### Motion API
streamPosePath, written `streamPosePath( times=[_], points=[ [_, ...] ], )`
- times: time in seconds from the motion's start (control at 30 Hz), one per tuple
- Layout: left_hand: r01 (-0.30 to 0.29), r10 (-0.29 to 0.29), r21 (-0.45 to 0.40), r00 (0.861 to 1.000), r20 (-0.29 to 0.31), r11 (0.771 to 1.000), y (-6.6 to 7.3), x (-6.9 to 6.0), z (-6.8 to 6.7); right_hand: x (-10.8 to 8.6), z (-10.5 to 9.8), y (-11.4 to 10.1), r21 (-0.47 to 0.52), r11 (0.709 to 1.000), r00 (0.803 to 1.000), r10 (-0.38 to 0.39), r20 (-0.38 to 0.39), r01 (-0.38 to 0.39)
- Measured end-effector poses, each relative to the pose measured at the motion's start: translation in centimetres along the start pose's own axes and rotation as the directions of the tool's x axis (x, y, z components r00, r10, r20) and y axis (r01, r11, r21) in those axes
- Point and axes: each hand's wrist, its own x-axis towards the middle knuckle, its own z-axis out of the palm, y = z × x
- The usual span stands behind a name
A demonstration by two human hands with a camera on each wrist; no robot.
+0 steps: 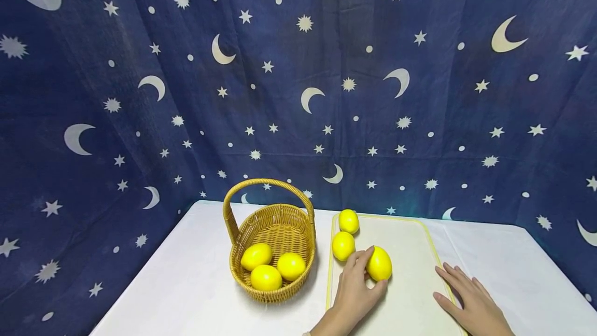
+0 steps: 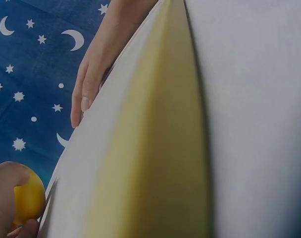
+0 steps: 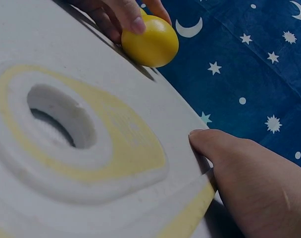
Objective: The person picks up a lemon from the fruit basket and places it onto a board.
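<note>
My left hand [image 1: 352, 285] holds a yellow lemon [image 1: 380, 264] between thumb and fingers, over the pale cutting board [image 1: 410, 307] with a yellow border. In the right wrist view the same lemon [image 3: 153, 44] shows below the left fingers. The left wrist view catches only part of it, at the lower left. My right hand [image 1: 474, 302] lies with fingers spread at the board's right edge, holding nothing. Two more lemons, a far one [image 1: 349, 221] and a nearer one [image 1: 343, 246], sit along the board's left side, the nearer one close to the left fingertips.
Left of the board stands a wicker basket [image 1: 284, 220] with a tall arched handle and three lemons [image 1: 266, 278] inside. A white cloth [image 1: 196, 268] covers the table. Behind hangs a dark blue curtain [image 1: 280, 102] with moons and stars. The board has a handle hole [image 3: 61, 116].
</note>
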Motion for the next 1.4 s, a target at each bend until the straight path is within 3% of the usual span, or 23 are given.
streamPosePath(
  times=[0.13, 0.33, 1.03, 1.4],
  points=[
    [-0.020, 0.022, 0.068, 0.999, -0.028, 0.998, 0.03, 0.09, 0.12, 0.03, -0.06, 0.11, 0.003, 1.000, 1.000, -0.006, -0.010, 0.006],
    [-0.006, 0.014, 0.137, 0.998, -0.057, 0.991, 0.11, 0.16, 0.09, 0.12, -0.10, 0.01, 0.013, 1.000, 1.000, -0.011, -0.019, 0.011],
    [0.009, -0.008, 0.013, 0.999, -0.042, 1.000, -0.03, 0.17, 0.13, -0.17, -0.05, 0.04, 0.010, 1.000, 0.999, -0.024, -0.033, 0.025],
    [0.006, -0.006, 0.015, 0.999, -0.053, 1.000, -0.15, 0.06, 0.15, -0.19, 0.27, 0.20, 0.014, 1.000, 0.999, -0.024, -0.035, 0.024]
  ],
)
